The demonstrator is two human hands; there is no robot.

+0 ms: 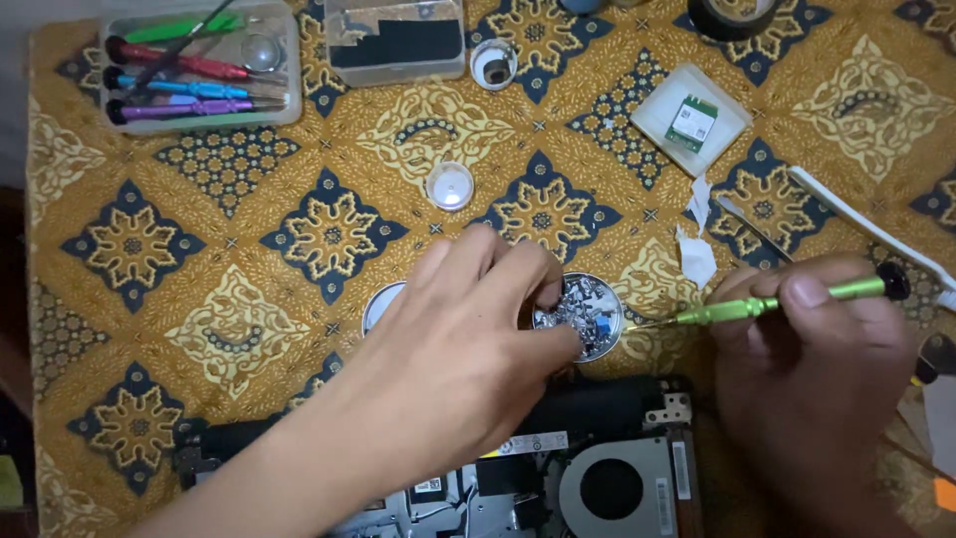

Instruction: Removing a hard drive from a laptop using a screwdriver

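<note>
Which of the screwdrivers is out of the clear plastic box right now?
The green-handled screwdriver, held in the right hand with its tip toward the round dish of screws. The green, red, blue and purple ones lie in the box.

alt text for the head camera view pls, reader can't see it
A person's left hand reaches into a small round tin of screws while the right hand holds a green screwdriver beside it. Below lies an opened laptop with its fan showing, on a gold and blue patterned cloth.

left hand (468, 329) in screw dish (588, 314), right hand (812, 369) gripping screwdriver (767, 304)
</note>
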